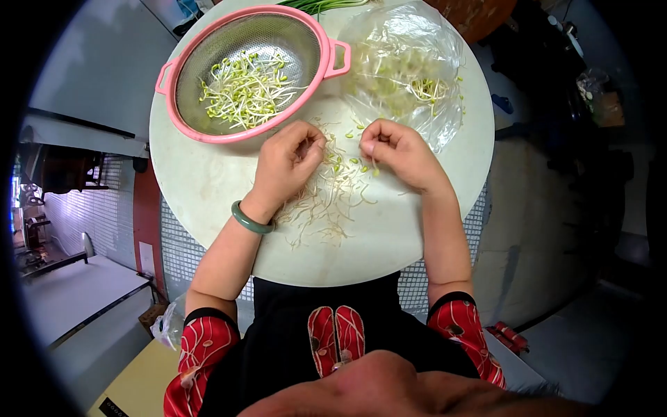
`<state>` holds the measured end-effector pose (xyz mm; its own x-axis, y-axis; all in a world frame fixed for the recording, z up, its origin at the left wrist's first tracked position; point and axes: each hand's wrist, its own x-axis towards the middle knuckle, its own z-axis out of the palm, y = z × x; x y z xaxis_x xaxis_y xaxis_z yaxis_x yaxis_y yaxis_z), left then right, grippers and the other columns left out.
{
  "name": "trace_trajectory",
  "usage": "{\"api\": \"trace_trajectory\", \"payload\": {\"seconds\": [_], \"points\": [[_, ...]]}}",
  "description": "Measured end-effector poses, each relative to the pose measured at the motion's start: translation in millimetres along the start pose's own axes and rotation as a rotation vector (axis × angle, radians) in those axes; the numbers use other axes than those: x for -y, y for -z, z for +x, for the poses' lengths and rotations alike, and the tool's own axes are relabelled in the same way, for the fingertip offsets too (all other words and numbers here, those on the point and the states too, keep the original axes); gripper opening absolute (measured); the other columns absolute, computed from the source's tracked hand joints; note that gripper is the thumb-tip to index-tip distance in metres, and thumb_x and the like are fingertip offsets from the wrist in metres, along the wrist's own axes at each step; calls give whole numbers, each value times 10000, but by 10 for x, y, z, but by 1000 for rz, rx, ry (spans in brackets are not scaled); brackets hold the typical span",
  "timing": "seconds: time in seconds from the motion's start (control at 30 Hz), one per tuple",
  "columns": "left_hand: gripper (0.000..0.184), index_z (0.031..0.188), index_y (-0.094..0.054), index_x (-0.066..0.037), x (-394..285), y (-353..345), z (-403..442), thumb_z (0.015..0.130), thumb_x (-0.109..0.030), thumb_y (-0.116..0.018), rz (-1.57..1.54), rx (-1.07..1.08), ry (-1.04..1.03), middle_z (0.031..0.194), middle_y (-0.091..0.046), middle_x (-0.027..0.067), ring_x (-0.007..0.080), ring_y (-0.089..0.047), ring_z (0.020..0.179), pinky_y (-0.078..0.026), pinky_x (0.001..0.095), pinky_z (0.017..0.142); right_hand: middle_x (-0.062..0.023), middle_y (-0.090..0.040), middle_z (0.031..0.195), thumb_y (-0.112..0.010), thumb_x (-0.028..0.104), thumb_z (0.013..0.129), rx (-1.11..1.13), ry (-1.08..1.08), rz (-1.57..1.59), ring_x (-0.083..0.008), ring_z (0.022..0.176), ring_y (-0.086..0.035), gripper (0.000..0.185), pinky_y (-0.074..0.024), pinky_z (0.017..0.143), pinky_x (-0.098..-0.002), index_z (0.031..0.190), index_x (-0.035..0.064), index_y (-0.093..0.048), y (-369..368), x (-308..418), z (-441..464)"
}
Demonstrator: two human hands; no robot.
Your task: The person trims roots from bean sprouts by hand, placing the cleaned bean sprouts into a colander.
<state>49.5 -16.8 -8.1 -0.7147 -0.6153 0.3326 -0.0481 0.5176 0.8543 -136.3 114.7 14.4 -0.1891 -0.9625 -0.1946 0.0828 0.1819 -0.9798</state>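
My left hand (pixel 292 158), with a green bangle (pixel 251 218) on its wrist, is closed in a pinch just below the pink-rimmed colander. Whatever its fingertips hold is hidden. To the right, my right hand (pixel 397 149) pinches a bean sprout (pixel 376 169), its yellow-green end hanging below the fingers. Between and below both hands lies a loose pile of thin root ends (pixel 323 205) with a few yellow-green sprout heads among them. The pink colander (pixel 325 52) holds a heap of pale bean sprouts (pixel 246 90). Beyond my right hand, a clear plastic bag (pixel 410 35) contains more sprouts.
Everything stands on a round whitish table (pixel 208 184). Green onions (pixel 323 5) lie at its far edge. A white-topped surface (pixel 83 299) is off to the left, and a brown round surface (pixel 472 17) adjoins at the back right.
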Motion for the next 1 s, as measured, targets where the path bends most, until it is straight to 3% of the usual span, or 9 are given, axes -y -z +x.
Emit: {"api": "trace_trajectory", "payload": {"seconds": [0.07,0.3,0.37,0.5,0.57,0.67,0.77,0.87,1.0], "points": [[57,832,-589,-18,19,70,13,818,-56,-629,127,65,33,734,-571,86,201,-528,578,-440,293,550,5,-576,874,-558,119,966,3,-4,82,-89,772,-535,120,-461,747,-245,1041,27,-577,51,-48,29],[106,837,-578,-25,-36,24,3,817,-95,-656,212,26,64,782,-609,98,258,-594,666,-481,359,615,-101,-640,922,-635,150,880,-38,286,-813,-233,829,-636,186,-507,731,-336,1035,51,-609,-237,25,-19],[90,872,-595,-19,-32,41,2,841,-86,-647,207,88,28,774,-581,80,207,-544,637,-458,319,599,-129,-643,923,-637,156,858,-35,369,-943,-319,845,-639,181,-517,742,-396,1013,62,-630,-231,-164,44],[102,932,-635,-14,-13,45,10,856,-80,-647,189,131,-48,818,-579,79,192,-539,656,-457,301,617,-118,-645,854,-651,189,854,-18,352,-978,-305,810,-637,154,-513,707,-399,943,63,-655,-221,-193,89],[99,909,-647,-21,-11,38,7,844,-96,-653,166,146,-43,829,-598,98,256,-578,731,-474,351,667,-117,-628,785,-658,193,848,-66,403,-874,-282,733,-628,154,-504,654,-377,920,57,-658,-192,-233,97],[97,897,-660,-28,-16,50,11,838,-105,-659,164,177,-62,831,-608,103,289,-596,768,-479,380,696,-88,-592,722,-661,193,842,-94,138,-708,-204,627,-570,174,-460,584,-332,899,30,-651,-155,2,51],[93,890,-657,-30,-14,41,14,834,-105,-664,181,175,-83,824,-611,101,293,-594,776,-475,384,704,8,-525,700,-660,147,865,-96,32,-572,-80,632,-456,164,-402,579,-252,906,-7,-622,-99,-35,62],[93,878,-647,-31,13,14,19,830,-107,-670,184,152,-106,819,-615,102,302,-594,787,-470,393,722,14,-546,714,-663,152,876,-74,58,-491,-72,661,-481,166,-413,598,-246,913,-6,-628,-96,-53,66],[97,867,-634,-33,-16,-32,21,832,-115,-673,194,153,-173,821,-620,108,313,-595,787,-462,407,749,-40,-581,691,-652,227,898,-61,240,-506,-134,665,-556,226,-449,615,-303,909,1,-650,-176,-85,85]]}}
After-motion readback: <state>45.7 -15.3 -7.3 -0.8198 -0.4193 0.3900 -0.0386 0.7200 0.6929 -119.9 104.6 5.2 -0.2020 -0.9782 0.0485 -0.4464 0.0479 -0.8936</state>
